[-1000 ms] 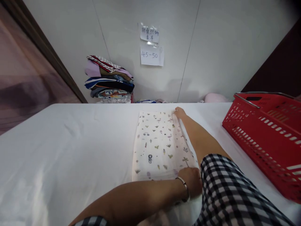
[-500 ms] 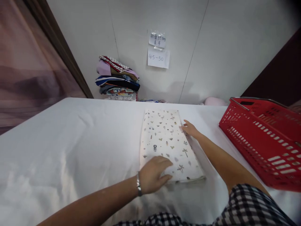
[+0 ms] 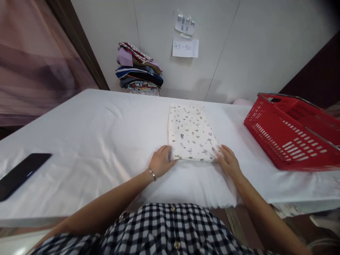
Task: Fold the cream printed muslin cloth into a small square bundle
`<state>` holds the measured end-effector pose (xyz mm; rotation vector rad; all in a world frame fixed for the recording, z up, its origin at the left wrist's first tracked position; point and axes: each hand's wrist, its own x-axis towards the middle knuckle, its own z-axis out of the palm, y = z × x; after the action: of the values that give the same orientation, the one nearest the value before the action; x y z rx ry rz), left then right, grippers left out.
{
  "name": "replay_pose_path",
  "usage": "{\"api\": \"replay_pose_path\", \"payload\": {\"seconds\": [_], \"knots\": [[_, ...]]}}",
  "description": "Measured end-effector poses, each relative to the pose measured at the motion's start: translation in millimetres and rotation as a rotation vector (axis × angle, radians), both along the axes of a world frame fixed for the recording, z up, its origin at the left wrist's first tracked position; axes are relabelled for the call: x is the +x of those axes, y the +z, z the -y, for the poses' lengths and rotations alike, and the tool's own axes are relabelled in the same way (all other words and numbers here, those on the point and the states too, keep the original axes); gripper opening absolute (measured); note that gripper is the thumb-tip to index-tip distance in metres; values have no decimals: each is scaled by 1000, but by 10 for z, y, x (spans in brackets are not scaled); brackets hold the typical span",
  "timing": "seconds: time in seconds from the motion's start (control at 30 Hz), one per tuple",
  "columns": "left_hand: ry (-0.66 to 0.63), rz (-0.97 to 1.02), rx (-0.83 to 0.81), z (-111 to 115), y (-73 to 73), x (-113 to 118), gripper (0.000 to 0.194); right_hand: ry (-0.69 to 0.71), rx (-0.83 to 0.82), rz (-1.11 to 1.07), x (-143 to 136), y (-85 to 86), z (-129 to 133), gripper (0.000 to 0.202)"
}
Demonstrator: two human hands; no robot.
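Observation:
A folded white cloth [image 3: 190,132] with small printed plants and figures lies flat on the white-covered table, its long side running away from me. At its near left corner is my left hand [image 3: 161,162], with a bracelet at the wrist. The thumb rests along the near edge and the fingers close on the corner. My right hand [image 3: 230,163] has the near right corner between thumb and fingers. Some fingertips are blurred or hidden by the cloth.
To the right stands a red plastic basket [image 3: 287,138] with metal handles. A black phone [image 3: 22,173] lies at the left. Stacked folded fabrics [image 3: 139,71] sit beyond the table's far edge, against a wall with paper signs [image 3: 185,47].
My left hand has moved from on top of the cloth to its near left corner. My right hand has come back from the far right side to the near right corner. The view tilts lower.

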<state>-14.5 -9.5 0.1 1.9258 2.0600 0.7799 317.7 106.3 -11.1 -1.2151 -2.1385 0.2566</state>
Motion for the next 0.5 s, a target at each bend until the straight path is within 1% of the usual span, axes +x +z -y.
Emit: {"api": "replay_pose_path", "payload": {"seconds": [0.1, 0.2, 0.3, 0.43, 0.5], "knots": [[5, 9, -7, -26, 1, 77, 59, 146, 144, 142, -48, 25, 184, 43], [22, 1, 5, -35, -1, 125, 57, 239, 203, 295, -68, 36, 240, 43], [42, 24, 44, -33, -24, 153, 51, 239, 226, 366, -50, 33, 229, 37], [72, 95, 88, -31, -65, 195, 44, 221, 256, 370, 2, 28, 197, 33], [75, 87, 90, -40, -65, 231, 44, 211, 255, 386, 13, 34, 185, 33]]}}
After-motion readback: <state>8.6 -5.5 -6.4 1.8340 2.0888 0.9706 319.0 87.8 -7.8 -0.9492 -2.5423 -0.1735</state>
